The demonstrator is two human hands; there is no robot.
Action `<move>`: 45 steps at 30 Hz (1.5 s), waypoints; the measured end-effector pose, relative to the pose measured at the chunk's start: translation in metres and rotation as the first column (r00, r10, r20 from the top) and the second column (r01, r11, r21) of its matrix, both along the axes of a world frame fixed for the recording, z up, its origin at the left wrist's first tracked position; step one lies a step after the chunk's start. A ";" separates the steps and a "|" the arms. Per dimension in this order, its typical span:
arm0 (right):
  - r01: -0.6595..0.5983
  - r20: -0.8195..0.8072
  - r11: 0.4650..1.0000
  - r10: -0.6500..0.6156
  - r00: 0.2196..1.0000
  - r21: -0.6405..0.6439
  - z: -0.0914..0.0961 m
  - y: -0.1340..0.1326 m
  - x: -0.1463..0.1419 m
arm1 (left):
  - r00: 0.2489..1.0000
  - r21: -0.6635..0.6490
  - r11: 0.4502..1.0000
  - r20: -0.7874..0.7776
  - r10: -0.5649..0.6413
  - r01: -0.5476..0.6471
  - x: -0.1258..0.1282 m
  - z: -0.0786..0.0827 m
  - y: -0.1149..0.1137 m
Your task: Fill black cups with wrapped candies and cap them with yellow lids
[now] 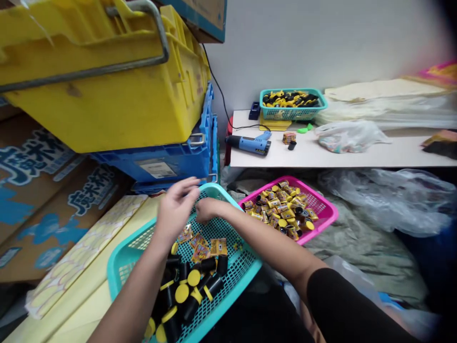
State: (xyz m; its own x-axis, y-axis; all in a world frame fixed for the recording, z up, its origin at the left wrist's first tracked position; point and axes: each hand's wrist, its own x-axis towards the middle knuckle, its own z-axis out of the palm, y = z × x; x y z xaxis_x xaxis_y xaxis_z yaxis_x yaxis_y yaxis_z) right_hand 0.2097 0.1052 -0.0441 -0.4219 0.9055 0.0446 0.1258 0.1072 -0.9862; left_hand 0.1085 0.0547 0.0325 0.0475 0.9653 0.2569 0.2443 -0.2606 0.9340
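Both hands are over the far end of a turquoise basket (240,281). My left hand (178,205) is raised above its far rim, fingers loosely bent and apart, with nothing visible in them. Close to its right, my right hand (207,210) reaches low inside the basket with the fingers curled downward; what they hold, if anything, is hidden. Below the hands lie several small printed sachets (218,247). Nearer me is a pile of black canisters with yellow lids (182,293), partly covered by my left forearm. A few tiny yellow-green bits (238,246) rest near the basket's right side.
A pink basket (326,212) of wrapped canisters (282,209) stands to the right. On the white shelf (303,157) are a blue heat gun (250,144), a turquoise basket of yellow-black parts (293,114) and a plastic bag (352,136). Yellow (143,105) and blue crates (160,164) rise at left.
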 end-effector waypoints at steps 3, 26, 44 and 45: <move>-0.197 -0.018 0.976 0.196 0.980 -0.090 0.010 0.003 0.008 | 0.927 0.137 0.917 0.080 0.367 -0.375 -0.044 -0.011 -0.002; -0.461 0.586 0.840 0.227 0.778 0.287 -0.045 -0.046 -0.071 | 0.699 -0.198 0.952 0.646 0.305 -0.232 -0.112 -0.062 0.030; 0.083 -0.308 0.997 -0.079 0.948 -0.001 0.020 0.006 -0.004 | 0.779 -0.308 0.949 0.579 0.241 -0.065 -0.108 -0.069 0.023; 0.073 -0.285 0.997 -0.069 0.956 0.004 0.019 0.007 -0.004 | 0.778 -0.308 0.949 0.581 0.241 -0.064 -0.107 -0.069 0.022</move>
State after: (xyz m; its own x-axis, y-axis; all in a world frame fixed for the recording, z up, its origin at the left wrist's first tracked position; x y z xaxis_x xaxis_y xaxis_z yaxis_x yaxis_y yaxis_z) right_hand 0.2057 0.1117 -0.0252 -0.3249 0.9310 0.1663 -0.1517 0.1223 -0.9808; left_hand 0.0020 0.0769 -0.0361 -0.1857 0.9797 -0.0759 -0.3776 0.0002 0.9260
